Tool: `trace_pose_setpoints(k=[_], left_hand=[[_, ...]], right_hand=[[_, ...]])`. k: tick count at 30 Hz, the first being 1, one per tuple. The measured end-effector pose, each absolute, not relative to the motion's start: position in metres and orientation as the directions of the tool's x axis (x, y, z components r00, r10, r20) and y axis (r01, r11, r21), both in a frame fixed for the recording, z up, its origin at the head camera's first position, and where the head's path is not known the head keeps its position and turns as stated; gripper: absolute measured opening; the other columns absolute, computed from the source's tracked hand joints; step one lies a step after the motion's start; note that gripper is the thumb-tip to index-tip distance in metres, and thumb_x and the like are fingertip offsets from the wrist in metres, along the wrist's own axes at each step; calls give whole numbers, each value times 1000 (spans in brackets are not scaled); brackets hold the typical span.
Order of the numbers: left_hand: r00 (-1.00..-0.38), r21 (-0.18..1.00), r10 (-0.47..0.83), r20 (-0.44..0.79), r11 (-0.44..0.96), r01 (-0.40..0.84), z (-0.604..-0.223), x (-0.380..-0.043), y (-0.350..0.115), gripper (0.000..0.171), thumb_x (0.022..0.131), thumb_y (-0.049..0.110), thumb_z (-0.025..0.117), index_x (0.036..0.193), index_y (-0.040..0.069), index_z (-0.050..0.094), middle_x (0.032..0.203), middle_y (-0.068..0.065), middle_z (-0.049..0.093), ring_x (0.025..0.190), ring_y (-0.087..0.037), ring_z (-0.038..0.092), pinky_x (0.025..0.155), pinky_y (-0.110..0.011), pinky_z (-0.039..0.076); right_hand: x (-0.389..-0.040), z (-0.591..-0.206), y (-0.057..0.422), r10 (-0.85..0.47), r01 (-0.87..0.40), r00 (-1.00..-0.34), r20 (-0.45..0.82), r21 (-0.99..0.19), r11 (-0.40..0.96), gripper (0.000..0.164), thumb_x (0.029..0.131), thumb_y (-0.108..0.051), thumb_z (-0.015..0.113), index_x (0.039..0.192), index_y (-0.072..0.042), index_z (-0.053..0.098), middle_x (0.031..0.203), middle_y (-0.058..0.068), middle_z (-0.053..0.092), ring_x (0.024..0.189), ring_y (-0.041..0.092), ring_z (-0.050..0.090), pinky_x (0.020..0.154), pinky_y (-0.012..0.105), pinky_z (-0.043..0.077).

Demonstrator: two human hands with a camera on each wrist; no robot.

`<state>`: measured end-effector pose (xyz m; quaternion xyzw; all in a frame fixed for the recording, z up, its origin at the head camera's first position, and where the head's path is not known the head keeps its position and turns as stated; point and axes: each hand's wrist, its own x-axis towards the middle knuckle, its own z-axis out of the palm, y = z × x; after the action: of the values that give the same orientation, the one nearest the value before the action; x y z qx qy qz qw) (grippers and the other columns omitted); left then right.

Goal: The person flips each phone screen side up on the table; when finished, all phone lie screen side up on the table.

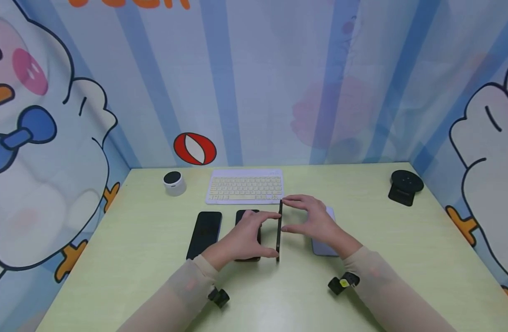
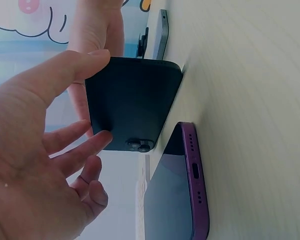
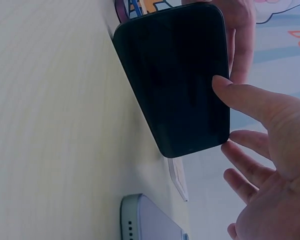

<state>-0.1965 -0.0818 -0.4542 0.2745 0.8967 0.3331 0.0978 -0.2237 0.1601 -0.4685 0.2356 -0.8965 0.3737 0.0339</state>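
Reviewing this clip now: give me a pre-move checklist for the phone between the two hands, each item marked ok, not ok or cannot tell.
1. Standing phone upright on a long side: ok, its lower edge looks set on the table.
2. Both hands on it: ok, left hand and right hand touch it from opposite sides.
3. Clear of the purple-edged phone: ok, bare surface shows between.
4. Clear of the lavender phone: ok, also apart.
5. Clear of the keyboard: cannot tell, the far end nearly meets its corner in the head view.
6. Flat neighbours unobstructed in the head view: not ok, the hands cover parts of both.
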Motion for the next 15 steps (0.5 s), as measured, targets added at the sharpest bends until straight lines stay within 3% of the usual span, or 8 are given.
trace_pose_setpoints(k=[9,15], left_hand=[[-829,647,560,9,628,432,-453,-196,-88,84,79,36,90,152,24,51,153,3,53,118,-21,40,99,-45,47],[-836,648,548,8,634,422,-453,-196,-92,84,78,34,91,152,22,51,154,2,53,129,-25,40,104,-47,47]], right_hand=[[-230,-471,159,-381,-426,-898,220,-655,624,72,78,-31,91,143,-18,63,147,8,62,139,37,52,115,69,28],[-237,-477,159,-408,-387,-905,123,-636,668,74,78,-29,91,144,-16,62,146,7,63,140,36,52,116,73,17]])
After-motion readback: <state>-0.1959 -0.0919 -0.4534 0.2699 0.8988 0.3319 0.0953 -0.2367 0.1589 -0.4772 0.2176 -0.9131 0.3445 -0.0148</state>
